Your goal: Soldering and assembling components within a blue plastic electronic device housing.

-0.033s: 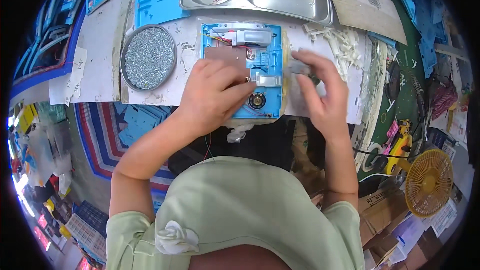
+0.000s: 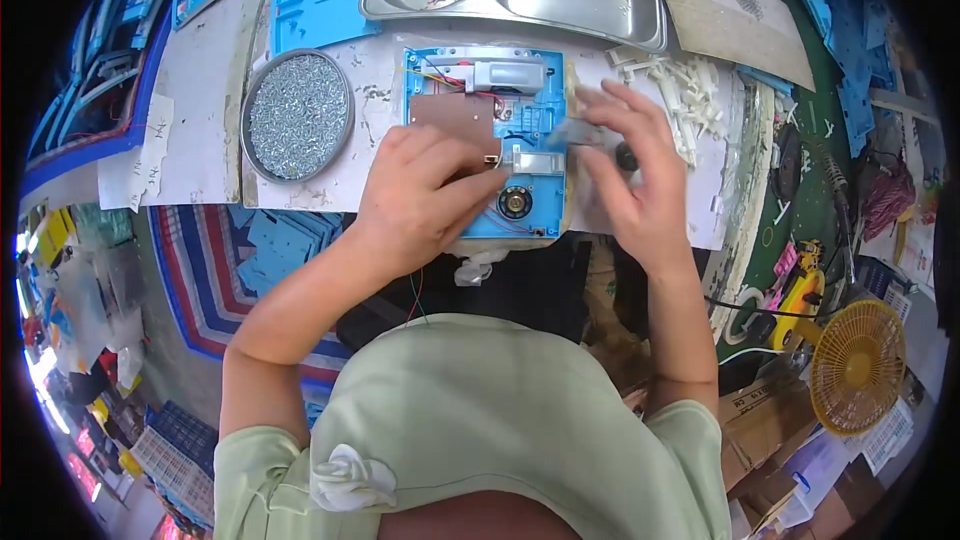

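The right hand (image 2: 645, 175) has its thumb and forefinger parted narrowly around a blurred, pale translucent piece (image 2: 575, 132), which juts leftward past the fingertips, over the right edge of the blue casing (image 2: 550, 205). The left hand (image 2: 412, 195) bends its fingers over the casing's left side, covering the lower part of the brown board (image 2: 445, 112); whether they pinch anything I cannot tell. Just right of the left fingertips sits a clear rectangular part (image 2: 540, 163), with the round speaker (image 2: 515, 202) just below them.

Between the two sets of fingers some room stays open (the casing's middle shows there). Left of the left fingers, a strip of desk (image 2: 372, 105) separates the casing from the round dish (image 2: 246, 130) of screws. Beyond the right fingers, white plastic parts (image 2: 690, 105) crowd close; farther ahead, the steel tray's rim (image 2: 400, 13) bounds the space.
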A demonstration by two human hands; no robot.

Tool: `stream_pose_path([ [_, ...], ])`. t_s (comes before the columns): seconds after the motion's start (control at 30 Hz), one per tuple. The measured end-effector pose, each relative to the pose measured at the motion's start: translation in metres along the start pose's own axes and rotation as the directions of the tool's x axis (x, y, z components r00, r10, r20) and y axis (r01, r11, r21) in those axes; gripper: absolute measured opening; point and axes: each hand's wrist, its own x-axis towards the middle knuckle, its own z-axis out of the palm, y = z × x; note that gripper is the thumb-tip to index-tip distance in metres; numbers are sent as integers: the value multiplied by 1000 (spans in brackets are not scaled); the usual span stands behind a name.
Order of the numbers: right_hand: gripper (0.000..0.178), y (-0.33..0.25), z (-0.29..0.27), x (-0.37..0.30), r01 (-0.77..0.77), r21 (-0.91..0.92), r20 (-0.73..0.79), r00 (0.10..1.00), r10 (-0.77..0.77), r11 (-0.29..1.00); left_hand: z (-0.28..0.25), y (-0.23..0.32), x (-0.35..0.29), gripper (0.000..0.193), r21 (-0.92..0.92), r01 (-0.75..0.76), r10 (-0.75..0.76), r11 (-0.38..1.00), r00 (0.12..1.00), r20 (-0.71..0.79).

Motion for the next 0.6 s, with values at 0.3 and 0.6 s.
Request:
stream_pose_path([
  [0.3, 26, 3, 13, 29, 73, -228, 125, 991, -45, 971, -9, 6, -8, 29, -115, 176, -167, 978, 982, 85],
  [0.6, 28, 1, 4, 43, 61, -301, 251, 968, 17, 952, -26, -2, -8, 34, -188, 113, -80, 976, 982, 171],
])
